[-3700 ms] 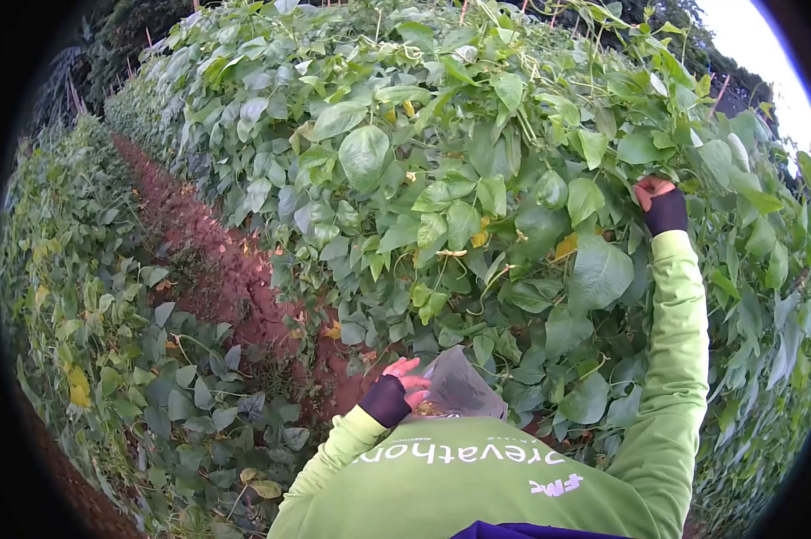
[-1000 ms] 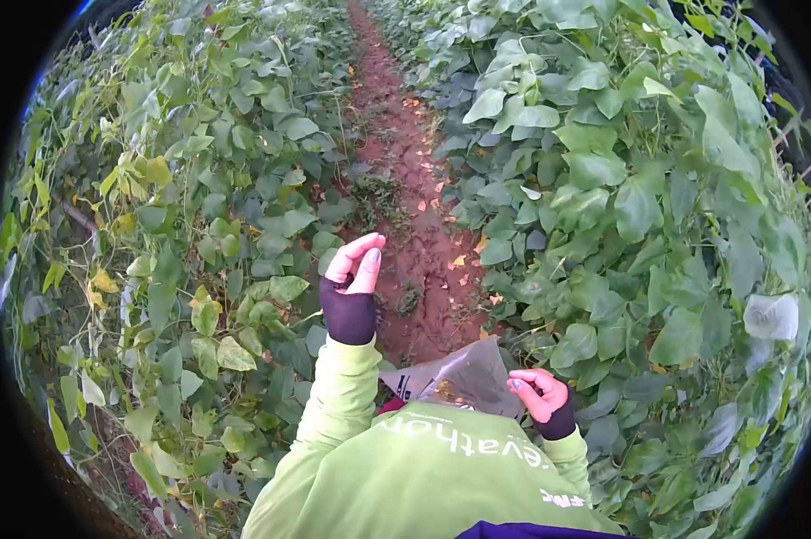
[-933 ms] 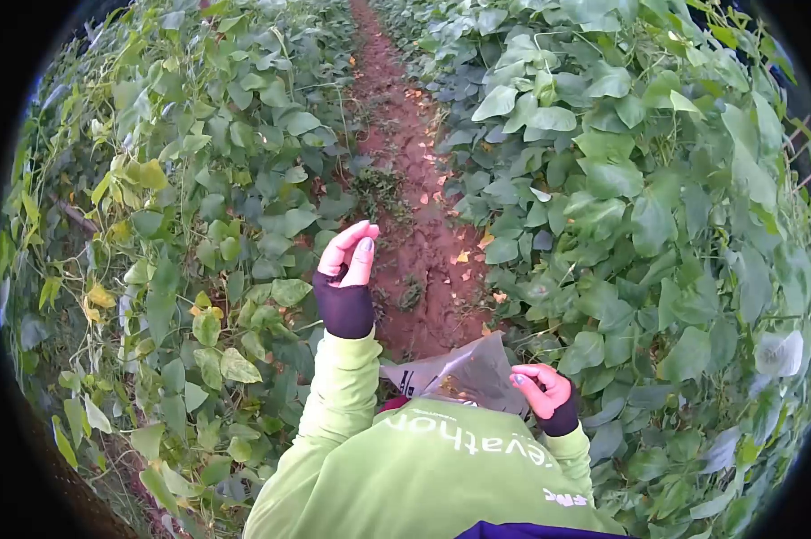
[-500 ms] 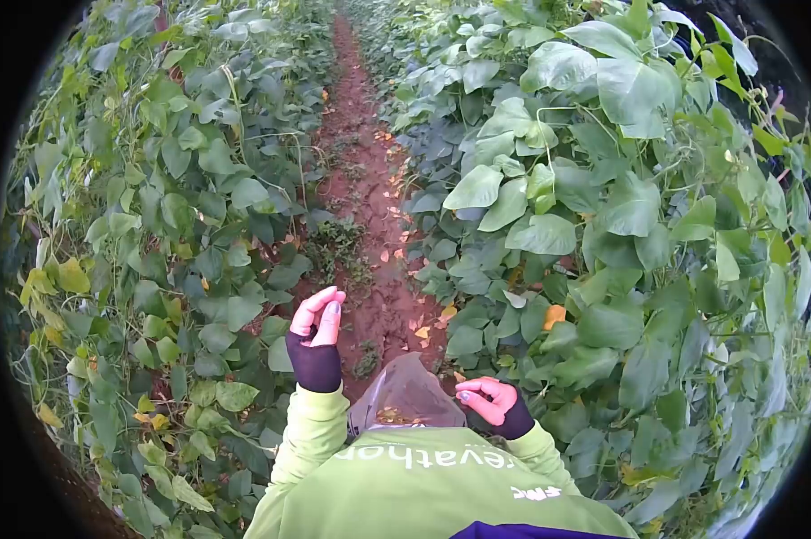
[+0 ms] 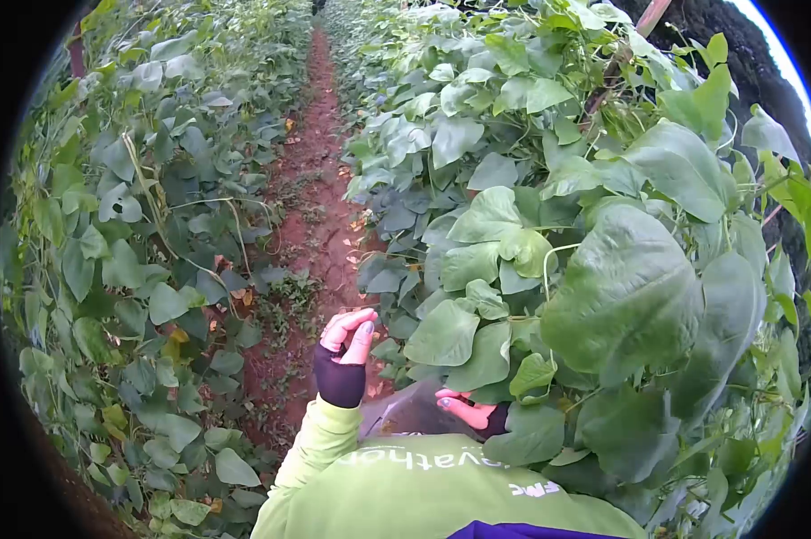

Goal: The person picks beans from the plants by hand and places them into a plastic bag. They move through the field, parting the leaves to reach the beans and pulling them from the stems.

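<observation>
My left hand point(image 5: 346, 352), in a dark fingerless glove, is raised over the dirt path with its fingers curled and the thumb near the fingertips; whether it holds anything is too small to tell. Close to the leaves on the right is my right hand point(image 5: 468, 411), partly covered by a large green leaf point(image 5: 527, 434), its fingers bent. A clear plastic bag point(image 5: 410, 409) lies between both hands, against the front of the green shirt point(image 5: 441, 490).
Climbing plants stand as a leafy wall on the left point(image 5: 136, 260) and on the right point(image 5: 621, 287). A reddish dirt path point(image 5: 320, 207) runs between them. A wooden pole point(image 5: 617, 67) leans among the right plants.
The view has moved forward and closer to the right row. Leaves now cover part of my right hand and sleeve. My left hand appears farther right, its fingers still curled.
</observation>
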